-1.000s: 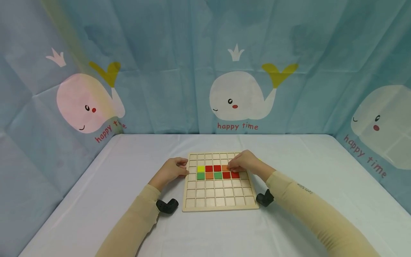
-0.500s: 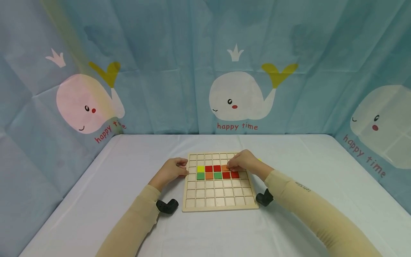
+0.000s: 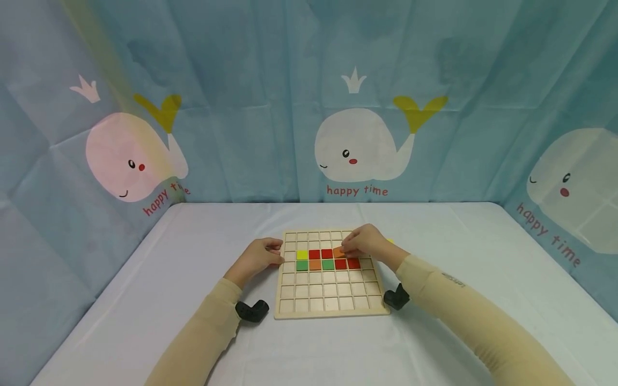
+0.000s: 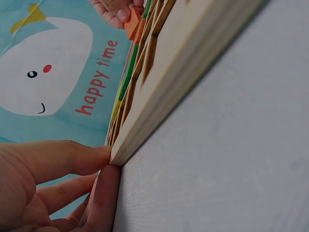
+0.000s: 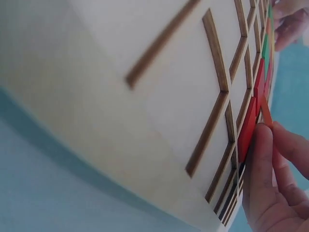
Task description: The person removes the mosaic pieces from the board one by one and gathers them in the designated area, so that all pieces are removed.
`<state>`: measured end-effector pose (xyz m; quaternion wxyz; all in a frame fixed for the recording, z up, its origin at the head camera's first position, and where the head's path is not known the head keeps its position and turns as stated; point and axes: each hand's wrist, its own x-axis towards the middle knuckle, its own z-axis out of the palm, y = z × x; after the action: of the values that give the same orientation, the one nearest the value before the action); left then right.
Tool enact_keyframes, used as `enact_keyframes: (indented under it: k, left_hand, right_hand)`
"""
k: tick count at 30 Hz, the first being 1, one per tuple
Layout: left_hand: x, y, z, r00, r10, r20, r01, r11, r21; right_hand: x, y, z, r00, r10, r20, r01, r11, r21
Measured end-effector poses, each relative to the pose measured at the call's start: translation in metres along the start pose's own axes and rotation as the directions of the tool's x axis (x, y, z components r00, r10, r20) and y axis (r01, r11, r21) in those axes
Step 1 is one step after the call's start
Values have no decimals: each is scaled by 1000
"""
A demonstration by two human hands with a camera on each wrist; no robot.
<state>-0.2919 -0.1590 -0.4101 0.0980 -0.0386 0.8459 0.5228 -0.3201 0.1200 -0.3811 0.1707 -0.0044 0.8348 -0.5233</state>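
A square wooden grid board (image 3: pixel 316 305) lies on the white table, with two rows of coloured square tiles in its cells. At its left edge is my left hand (image 3: pixel 258 254), thumb and fingertips holding the rim, as the left wrist view also shows (image 4: pixel 63 179). My right hand (image 3: pixel 367 240) pinches an orange tile (image 3: pixel 338 252) between thumb and finger. That tile tilts up beside a red tile (image 3: pixel 326 253) in the upper row. From the right wrist, the raised orange tile (image 5: pixel 266 112) stands behind red tiles (image 5: pixel 247 129); cells under the right hand are hidden.
A yellow thing (image 3: pixel 390 241) shows partly behind the right wrist. Black devices (image 3: pixel 252 311) hang at both wrists. A blue curtain (image 3: pixel 270 145) printed with whales stands behind the table (image 3: pixel 203 230).
The orange tile at the right fingertips has tipped up from lying nearly flat. The right hand has shifted very slightly left; the left hand has stayed at the board's edge.
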Motion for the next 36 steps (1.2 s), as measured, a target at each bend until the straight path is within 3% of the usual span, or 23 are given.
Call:
enact_keyframes:
  k: [13,21,36]
  left_hand:
    - [0,0,4,1000,1,-7,-1,1000,-9]
    - [2,-1,3,1000,-8,-25,8,1000,1]
    - [2,-2,2,1000,-6,-18,7,1000,9]
  right_hand:
    - [-5,5,-47,997,37,-69,-44,994,-101]
    - [-14,17,-81,996,63,-60,-64,998,-14]
    - [-20,37,-115,990,116,-77,-119,992,-29]
